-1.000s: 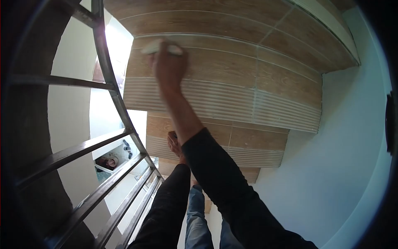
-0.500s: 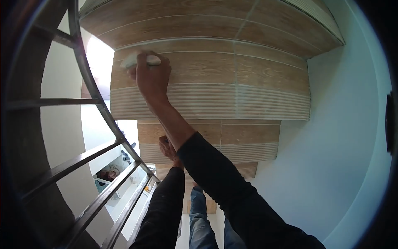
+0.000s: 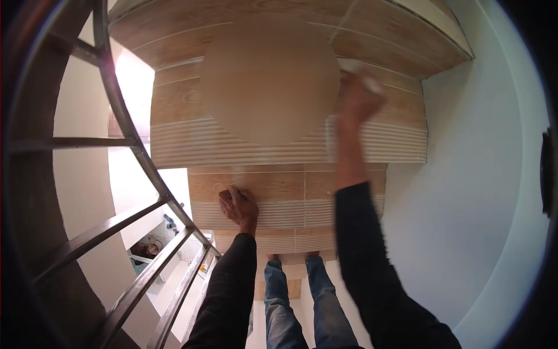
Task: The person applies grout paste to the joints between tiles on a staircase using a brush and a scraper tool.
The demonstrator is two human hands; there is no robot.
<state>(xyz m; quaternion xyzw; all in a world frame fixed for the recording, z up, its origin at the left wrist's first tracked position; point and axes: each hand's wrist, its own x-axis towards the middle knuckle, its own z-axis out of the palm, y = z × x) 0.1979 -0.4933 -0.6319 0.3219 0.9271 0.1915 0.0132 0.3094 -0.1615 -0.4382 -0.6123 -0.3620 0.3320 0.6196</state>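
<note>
My right hand [image 3: 361, 100] is smeared by motion over the right part of a wood-look tiled stair tread [image 3: 401, 107]. Its fingers are closed round a white cloth [image 3: 350, 65], which is too blurred for its shape to show. My left hand [image 3: 239, 208] rests on the step below [image 3: 273, 185], near its ribbed front edge. The left fingers are curled round something small and dark that I cannot make out. A round blurred patch hides the middle of the upper tread.
A metal railing [image 3: 125, 119] curves down the left side, with an opening and a lower floor beyond it. A white wall [image 3: 465, 174] borders the steps on the right. My legs [image 3: 279, 302] stand on a lower step [image 3: 273, 239]; another riser [image 3: 395, 43] rises ahead.
My right hand has swept from the left end of the upper tread to its right side, with the white cloth. The left hand stays on the lower step, now less covered.
</note>
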